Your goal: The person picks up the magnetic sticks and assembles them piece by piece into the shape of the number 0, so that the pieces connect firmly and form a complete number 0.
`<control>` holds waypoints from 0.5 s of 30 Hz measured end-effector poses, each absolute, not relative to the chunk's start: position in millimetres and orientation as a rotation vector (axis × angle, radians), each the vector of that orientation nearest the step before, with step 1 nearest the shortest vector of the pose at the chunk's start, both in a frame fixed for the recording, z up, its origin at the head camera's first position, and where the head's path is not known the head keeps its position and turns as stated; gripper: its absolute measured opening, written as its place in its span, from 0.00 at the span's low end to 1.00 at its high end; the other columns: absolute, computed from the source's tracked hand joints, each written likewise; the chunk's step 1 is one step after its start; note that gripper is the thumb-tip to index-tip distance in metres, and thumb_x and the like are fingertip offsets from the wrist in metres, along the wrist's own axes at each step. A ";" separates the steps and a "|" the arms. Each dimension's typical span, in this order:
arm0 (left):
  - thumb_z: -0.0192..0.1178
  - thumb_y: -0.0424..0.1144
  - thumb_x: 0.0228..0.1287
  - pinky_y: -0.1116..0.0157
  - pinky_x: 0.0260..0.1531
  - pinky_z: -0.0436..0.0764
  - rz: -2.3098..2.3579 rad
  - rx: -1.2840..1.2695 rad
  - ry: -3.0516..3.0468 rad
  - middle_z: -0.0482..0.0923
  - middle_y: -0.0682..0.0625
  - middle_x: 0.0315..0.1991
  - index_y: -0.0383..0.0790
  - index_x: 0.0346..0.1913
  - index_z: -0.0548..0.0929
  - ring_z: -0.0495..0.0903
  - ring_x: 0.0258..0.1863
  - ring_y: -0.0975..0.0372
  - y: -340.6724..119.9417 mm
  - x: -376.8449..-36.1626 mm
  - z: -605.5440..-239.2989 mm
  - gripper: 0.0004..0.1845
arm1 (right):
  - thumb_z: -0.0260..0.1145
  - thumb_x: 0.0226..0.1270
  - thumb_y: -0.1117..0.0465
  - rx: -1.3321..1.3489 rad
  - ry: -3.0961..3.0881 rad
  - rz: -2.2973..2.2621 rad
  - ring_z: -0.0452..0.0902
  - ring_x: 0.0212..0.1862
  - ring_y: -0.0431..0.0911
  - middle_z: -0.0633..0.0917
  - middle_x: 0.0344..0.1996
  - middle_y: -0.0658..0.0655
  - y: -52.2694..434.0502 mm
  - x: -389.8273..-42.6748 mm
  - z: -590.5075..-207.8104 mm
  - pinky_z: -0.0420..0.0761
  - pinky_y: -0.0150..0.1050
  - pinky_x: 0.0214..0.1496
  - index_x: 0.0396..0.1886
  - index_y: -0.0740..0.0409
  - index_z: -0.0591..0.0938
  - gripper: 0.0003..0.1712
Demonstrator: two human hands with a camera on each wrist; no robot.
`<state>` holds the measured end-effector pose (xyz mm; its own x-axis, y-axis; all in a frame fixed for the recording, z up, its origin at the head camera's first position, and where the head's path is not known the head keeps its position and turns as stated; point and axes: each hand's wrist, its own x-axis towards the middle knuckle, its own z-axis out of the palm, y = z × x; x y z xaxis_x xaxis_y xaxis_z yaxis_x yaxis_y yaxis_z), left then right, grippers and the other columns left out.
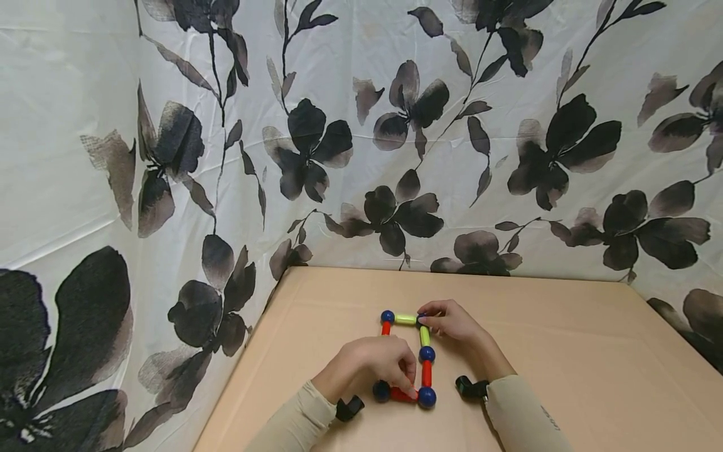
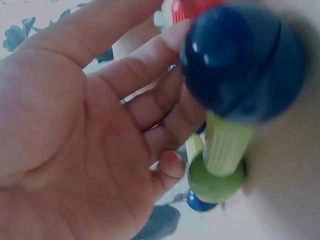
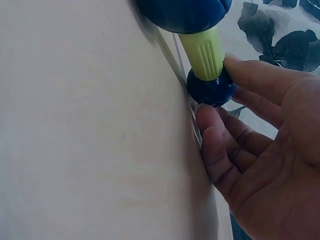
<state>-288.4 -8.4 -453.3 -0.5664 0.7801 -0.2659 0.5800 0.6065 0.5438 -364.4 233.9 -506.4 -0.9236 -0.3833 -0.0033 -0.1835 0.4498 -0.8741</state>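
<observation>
A rectangular frame of blue balls and short rods lies flat on the tan table [image 1: 565, 351]. My left hand [image 1: 408, 384] covers its left side and pinches the bottom red rod [image 1: 402, 395], between the near-left blue ball [image 1: 381, 390] and the near-right blue ball [image 1: 427, 397]. My right hand [image 1: 425, 317] pinches the far-right corner ball [image 3: 211, 86], where a yellow-green rod [image 3: 202, 52] meets it. The left wrist view shows my palm [image 2: 100, 125] beside a blurred blue ball [image 2: 242, 60] on a green rod [image 2: 225, 145].
A white cloth printed with dark flowers [image 1: 395, 157] hangs close behind and to the left of the table. Black wrist-camera mounts [image 1: 349, 408] sit at both cuffs. Bare tabletop stretches to the right of the frame.
</observation>
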 end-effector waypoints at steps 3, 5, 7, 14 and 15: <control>0.72 0.50 0.66 0.71 0.31 0.75 0.679 1.048 2.442 0.79 0.59 0.31 0.50 0.42 0.88 0.75 0.30 0.68 -14.2 -303.6 -457.7 0.09 | 0.70 0.73 0.59 -0.510 2.500 -1.458 0.76 0.35 0.50 0.85 0.42 0.60 235.3 -365.8 -508.1 0.80 0.37 0.32 0.57 0.64 0.86 0.18; 0.70 0.51 0.68 0.70 0.33 0.75 0.728 1.013 2.550 0.78 0.54 0.37 0.49 0.50 0.87 0.74 0.34 0.66 -20.9 -314.9 -461.5 0.14 | 0.71 0.72 0.58 -0.521 2.487 -1.449 0.77 0.34 0.50 0.85 0.43 0.60 237.8 -366.4 -508.9 0.81 0.37 0.32 0.58 0.64 0.85 0.20; 0.69 0.52 0.69 0.69 0.35 0.74 0.779 0.907 2.636 0.77 0.50 0.42 0.47 0.55 0.85 0.73 0.37 0.64 -28.8 -322.8 -463.6 0.18 | 0.71 0.72 0.56 -0.526 2.475 -1.430 0.78 0.33 0.50 0.83 0.43 0.60 242.1 -366.4 -508.9 0.81 0.37 0.32 0.61 0.63 0.83 0.23; 0.67 0.48 0.72 0.67 0.30 0.74 0.845 0.754 2.547 0.79 0.50 0.37 0.46 0.57 0.83 0.74 0.30 0.63 -46.4 -336.3 -470.4 0.17 | 0.72 0.70 0.57 -0.651 2.269 -1.315 0.76 0.28 0.47 0.81 0.31 0.56 257.8 -360.4 -499.3 0.79 0.36 0.30 0.72 0.55 0.77 0.32; 0.67 0.49 0.72 0.67 0.30 0.74 0.840 0.752 2.521 0.79 0.51 0.37 0.47 0.57 0.84 0.75 0.29 0.64 -46.6 -337.0 -471.4 0.17 | 0.73 0.70 0.57 -0.680 2.223 -1.289 0.76 0.28 0.46 0.80 0.30 0.55 258.4 -359.6 -498.0 0.79 0.35 0.29 0.72 0.55 0.77 0.32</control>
